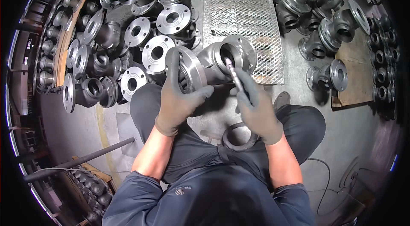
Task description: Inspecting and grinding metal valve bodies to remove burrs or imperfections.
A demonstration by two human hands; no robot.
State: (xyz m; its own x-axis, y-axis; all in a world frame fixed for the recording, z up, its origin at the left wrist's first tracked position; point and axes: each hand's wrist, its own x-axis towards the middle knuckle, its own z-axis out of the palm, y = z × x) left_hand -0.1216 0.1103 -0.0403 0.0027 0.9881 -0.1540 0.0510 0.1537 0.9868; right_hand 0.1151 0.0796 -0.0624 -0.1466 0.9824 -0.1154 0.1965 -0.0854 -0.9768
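Note:
A dark grey cast-metal valve body [208, 60] with a machined flange at each end lies in front of me. My left hand [176, 102], in a grey-brown glove, is closed round its left flange, thumb along the near side. My right hand [261, 114], gloved the same way, grips a slim silver, pen-like tool [235, 77]. The tool's upper end reaches into the round opening on top of the body. What its tip touches inside cannot be made out.
Several flanged valve bodies [158, 53] crowd the left, with more piled at the right [318, 42]. A textured metal plate [239, 8] lies ahead on the floor. Near my lap are a black ring [226, 136] and a hammer-like tool [209, 134]. A long bar [85, 157] slants at lower left.

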